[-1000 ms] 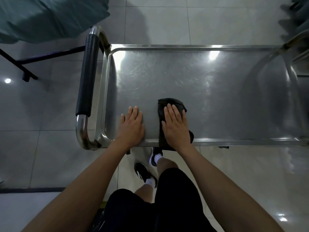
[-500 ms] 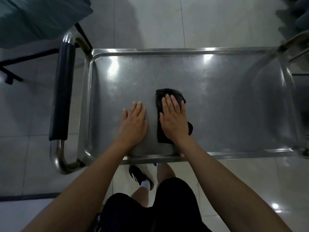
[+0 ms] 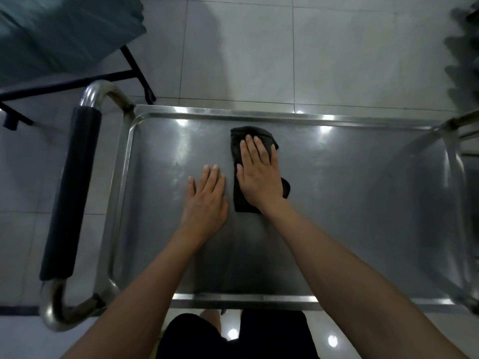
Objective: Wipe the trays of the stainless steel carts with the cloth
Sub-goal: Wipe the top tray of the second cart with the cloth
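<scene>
Head view, left to right: the cart's black-sleeved push handle [image 3: 70,193] stands well left of the hands; the left hand [image 3: 206,200] lies flat, fingers straight, on the bare steel tray [image 3: 363,203]; just beside it the right hand [image 3: 259,174] presses flat on a folded black cloth [image 3: 239,200], spread fingers reaching near the far rim. The wipe looks mid-stroke: the tray's right half, beyond the right hand, appears still to do, as do any other trays.

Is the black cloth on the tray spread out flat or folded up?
Folded. The cloth forms a narrow bunched strip under the right hand, barely wider than the palm pressing it onto the tray.
</scene>
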Demonstrator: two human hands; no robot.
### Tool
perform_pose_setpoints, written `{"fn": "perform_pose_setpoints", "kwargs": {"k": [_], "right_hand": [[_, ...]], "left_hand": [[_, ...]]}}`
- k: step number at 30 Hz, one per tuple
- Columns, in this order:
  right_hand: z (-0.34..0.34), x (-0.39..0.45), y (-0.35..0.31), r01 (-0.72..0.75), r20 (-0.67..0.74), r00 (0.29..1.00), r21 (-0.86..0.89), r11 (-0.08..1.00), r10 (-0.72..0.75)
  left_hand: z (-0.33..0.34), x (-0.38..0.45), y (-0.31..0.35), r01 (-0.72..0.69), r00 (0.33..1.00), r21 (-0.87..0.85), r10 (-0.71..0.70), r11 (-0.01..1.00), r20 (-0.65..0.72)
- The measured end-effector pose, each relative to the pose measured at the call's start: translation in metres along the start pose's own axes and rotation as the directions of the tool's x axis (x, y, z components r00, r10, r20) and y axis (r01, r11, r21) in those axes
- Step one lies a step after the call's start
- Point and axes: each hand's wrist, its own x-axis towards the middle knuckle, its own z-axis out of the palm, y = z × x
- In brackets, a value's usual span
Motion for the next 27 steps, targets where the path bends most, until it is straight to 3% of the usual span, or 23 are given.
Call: {"fn": "perform_pose_setpoints", "kwargs": {"k": [10, 15, 27], "right_hand": [[-0.009, 0.066, 0.036, 0.056, 0.007, 0.998, 0.000, 0.998, -0.056], [-0.010, 0.050, 0.063, -0.088, -0.029, 0.996, 0.006, 0.996, 0.088], [-0.005, -0.033, 0.050, -0.093, -0.051, 0.994, -0.004, 0.996, 0.093]], "left_hand": [[0.000, 0.016, 0.011, 0.036, 0.997, -0.053, -0.040, 0.998, -0.072], [0.002, 0.013, 0.020, 0.012, 0.998, -0.054, -0.015, 0.998, -0.054], [0.018, -0.022, 0.034, -0.063, 0.998, -0.016, 0.063, 0.998, -0.021]]}}
